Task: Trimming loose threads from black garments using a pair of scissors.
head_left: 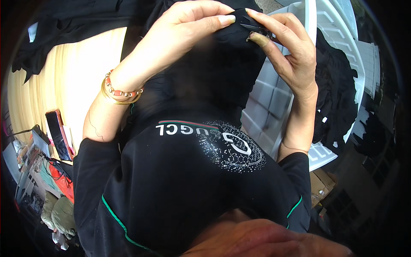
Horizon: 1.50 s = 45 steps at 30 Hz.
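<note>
1. Pale wood table (87, 68) on L side of view, brightly lit.
2. Blk cloth (227, 51): top ctr, upper edge up betw. both hands, rest hanging down toward person's blk T-shirt (171, 180).
3. L hand (188, 25): thumb + fingers pinching cloth's upper edge; beaded bracelet (117, 91) on wrist.
4. R hand (293, 45): thumb + fingers gripping small dark snips (256, 29), blades pointing L at cloth; can't tell if they touch it.
5. R of cloth: white plastic basket (361, 81) w/ blk fabric (336, 85) bunched inside.
6. Upper L: dark fabric (79, 21) on table.
7. Farther out: phone (60, 135) nr table's lower L edge; cardboard box (321, 186) lower R, below basket.
</note>
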### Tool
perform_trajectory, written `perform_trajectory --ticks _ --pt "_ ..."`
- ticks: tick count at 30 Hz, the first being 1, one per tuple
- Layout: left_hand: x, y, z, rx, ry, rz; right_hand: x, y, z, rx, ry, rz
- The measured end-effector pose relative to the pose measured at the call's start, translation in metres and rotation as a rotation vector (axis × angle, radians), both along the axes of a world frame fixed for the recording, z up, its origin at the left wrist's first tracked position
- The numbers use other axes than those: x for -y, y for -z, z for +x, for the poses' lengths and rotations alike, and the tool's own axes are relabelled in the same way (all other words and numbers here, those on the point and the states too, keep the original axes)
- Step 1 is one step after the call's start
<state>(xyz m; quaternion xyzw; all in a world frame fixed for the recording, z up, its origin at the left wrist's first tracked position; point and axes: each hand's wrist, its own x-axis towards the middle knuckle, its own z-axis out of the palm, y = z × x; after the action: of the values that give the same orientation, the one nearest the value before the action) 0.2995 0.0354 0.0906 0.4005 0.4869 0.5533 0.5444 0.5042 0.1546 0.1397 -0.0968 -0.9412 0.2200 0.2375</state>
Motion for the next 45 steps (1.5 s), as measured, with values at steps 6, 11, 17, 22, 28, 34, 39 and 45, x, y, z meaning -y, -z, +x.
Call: perform_trajectory --ticks 6,11,17,22,28,34,39,45 --pt "0.001 0.006 0.000 -0.066 0.023 0.067 0.002 -0.001 -0.002 0.014 -0.039 0.051" --pt "0.000 0.003 0.002 -0.107 0.042 0.066 0.002 -0.004 0.003 0.051 -0.012 0.107" --pt "-0.002 0.011 0.006 -0.050 0.043 0.087 0.006 0.013 -0.001 -0.130 0.156 -0.412" --pt "-0.008 0.008 0.012 0.065 0.184 0.090 -0.007 0.015 0.017 0.065 0.208 -0.623" --pt "-0.013 0.021 0.019 0.073 0.175 0.155 -0.034 0.025 0.041 -0.202 0.338 -0.546" --pt "-0.014 0.041 0.001 0.073 0.124 0.005 -0.043 0.031 0.041 -0.218 0.380 -0.546" --pt "-0.017 0.035 0.002 0.188 0.043 -0.060 -0.049 0.039 0.046 -0.104 0.431 -0.213" --pt "-0.015 0.029 0.002 0.127 0.047 -0.021 0.007 -0.011 -0.005 0.038 0.291 -0.280"
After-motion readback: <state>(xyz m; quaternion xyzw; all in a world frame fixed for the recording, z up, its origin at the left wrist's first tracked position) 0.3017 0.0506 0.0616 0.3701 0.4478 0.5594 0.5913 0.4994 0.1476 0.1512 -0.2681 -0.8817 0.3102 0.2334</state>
